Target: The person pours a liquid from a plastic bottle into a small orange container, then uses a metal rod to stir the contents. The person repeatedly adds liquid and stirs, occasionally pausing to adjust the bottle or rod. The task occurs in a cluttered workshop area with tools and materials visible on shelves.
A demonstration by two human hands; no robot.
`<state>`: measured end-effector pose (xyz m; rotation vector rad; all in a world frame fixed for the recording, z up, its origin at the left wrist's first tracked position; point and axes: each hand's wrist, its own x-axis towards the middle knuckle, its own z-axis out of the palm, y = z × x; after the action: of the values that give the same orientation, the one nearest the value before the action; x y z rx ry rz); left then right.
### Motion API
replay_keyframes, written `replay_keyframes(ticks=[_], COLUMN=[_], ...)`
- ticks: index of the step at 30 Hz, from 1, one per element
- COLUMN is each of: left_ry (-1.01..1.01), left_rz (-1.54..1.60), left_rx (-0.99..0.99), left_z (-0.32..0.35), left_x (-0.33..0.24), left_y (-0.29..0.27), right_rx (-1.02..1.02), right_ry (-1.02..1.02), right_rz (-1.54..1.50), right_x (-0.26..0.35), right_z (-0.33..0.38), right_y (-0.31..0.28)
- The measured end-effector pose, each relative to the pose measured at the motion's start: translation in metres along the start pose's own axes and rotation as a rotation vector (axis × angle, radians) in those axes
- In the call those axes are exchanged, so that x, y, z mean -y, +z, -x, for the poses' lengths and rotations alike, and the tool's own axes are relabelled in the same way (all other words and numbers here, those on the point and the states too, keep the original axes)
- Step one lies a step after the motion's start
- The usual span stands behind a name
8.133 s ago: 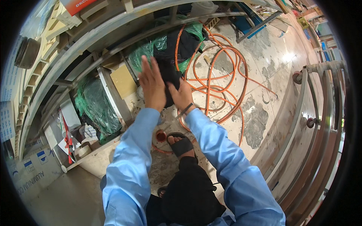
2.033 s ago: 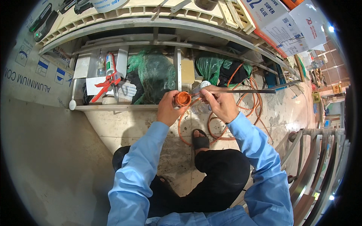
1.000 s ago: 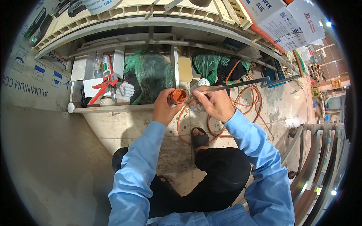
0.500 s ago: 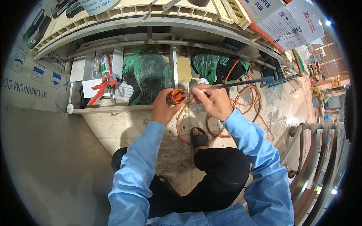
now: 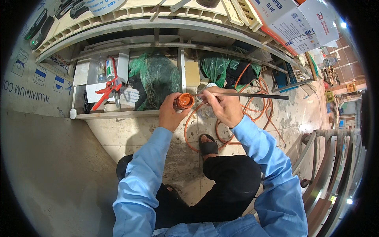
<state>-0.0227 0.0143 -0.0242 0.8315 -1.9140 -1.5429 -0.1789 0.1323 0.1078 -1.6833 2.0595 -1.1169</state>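
Above the stained floor point(image 5: 181, 158), my left hand point(image 5: 169, 114) grips an open orange-filled jar point(image 5: 184, 101); my right hand point(image 5: 227, 110) pinches a slim dark-ended rod point(image 5: 264, 96).

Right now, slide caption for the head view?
Left hand holds an open jar; right hand grips a long thin stick.

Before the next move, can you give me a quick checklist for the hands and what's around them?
1. Jar held: ok, gripped in the left hand.
2. Jar open: ok, orange-brown contents show at its mouth.
3. Stick held: ok, pinched in the right hand.
4. Stick's near end inside the jar: cannot tell, it ends about at the rim.
5. Footing away from the orange hose: not ok, it runs close by the front sandal.
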Motion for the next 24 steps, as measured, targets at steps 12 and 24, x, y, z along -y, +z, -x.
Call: replay_keyframes(ticks=[12,24], left_ry=[0.0,0.005], left_rz=[0.025,0.037], left_rx=[-0.002,-0.042], left_z=[-0.001,-0.001], left_x=[0.007,0.006], left_y=[-0.001,-0.002], right_rx=[0.031,0.114], right_ry=[-0.218,-0.183], right_rz=[0.011,0.099], right_x=[0.012,0.009], right_z=[0.002,0.001], right_y=[0.0,-0.003])
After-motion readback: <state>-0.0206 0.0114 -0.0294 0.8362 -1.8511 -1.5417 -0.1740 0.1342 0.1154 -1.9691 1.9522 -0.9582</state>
